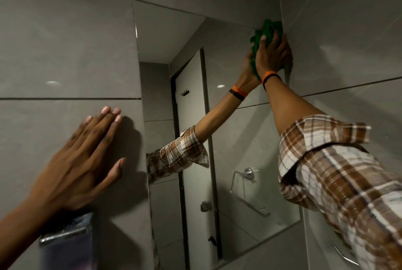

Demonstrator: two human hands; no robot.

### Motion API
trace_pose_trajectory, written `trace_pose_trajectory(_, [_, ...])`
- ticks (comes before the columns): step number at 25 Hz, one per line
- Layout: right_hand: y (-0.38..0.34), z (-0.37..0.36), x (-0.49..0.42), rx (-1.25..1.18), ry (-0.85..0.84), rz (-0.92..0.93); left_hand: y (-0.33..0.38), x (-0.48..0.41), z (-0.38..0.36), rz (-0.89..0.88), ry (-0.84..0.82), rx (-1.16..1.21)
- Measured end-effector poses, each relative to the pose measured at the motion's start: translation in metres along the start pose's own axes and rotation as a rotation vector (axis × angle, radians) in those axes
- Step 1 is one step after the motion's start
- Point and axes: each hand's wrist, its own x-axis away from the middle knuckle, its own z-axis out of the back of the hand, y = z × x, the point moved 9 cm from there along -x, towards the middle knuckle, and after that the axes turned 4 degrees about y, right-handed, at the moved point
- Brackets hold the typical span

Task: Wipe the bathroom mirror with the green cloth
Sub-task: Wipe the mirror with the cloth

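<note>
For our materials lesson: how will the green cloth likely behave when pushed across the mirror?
The green cloth probably is floppy: it bunches in folds under the right hand. It likely is light, held high with one grip. It may crumple unless pressed flat on the mirror.

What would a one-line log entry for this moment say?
step: wiping | right hand: presses green cloth on mirror top right corner | left hand: flat on wall tile

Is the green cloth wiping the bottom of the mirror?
No, the right hand presses the green cloth against the mirror's top right corner.
</note>
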Motion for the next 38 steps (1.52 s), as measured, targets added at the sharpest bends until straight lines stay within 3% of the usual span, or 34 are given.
trace_pose_trajectory(12, [-0.216,-0.012,0.163,-0.16,0.01,0.537,0.01,-0.003,0.011,-0.021,-0.01,-0.056])
trace_pose_trajectory(17, [-0.255,-0.016,0.222,-0.166,-0.044,0.69,0.007,-0.003,0.012,-0.002,0.016,-0.069])
trace_pose_trajectory(23, [-0.235,-0.004,0.287,-0.172,-0.103,0.808,0.008,-0.002,0.02,0.005,0.05,-0.056])
trace_pose_trajectory(29, [-0.154,0.018,0.381,-0.182,-0.191,0.851,0.0,0.012,0.035,0.04,0.071,-0.084])
trace_pose_trajectory(38, [-0.013,0.055,0.546,-0.212,-0.408,0.716,-0.013,0.088,0.067,0.137,-0.022,-0.089])
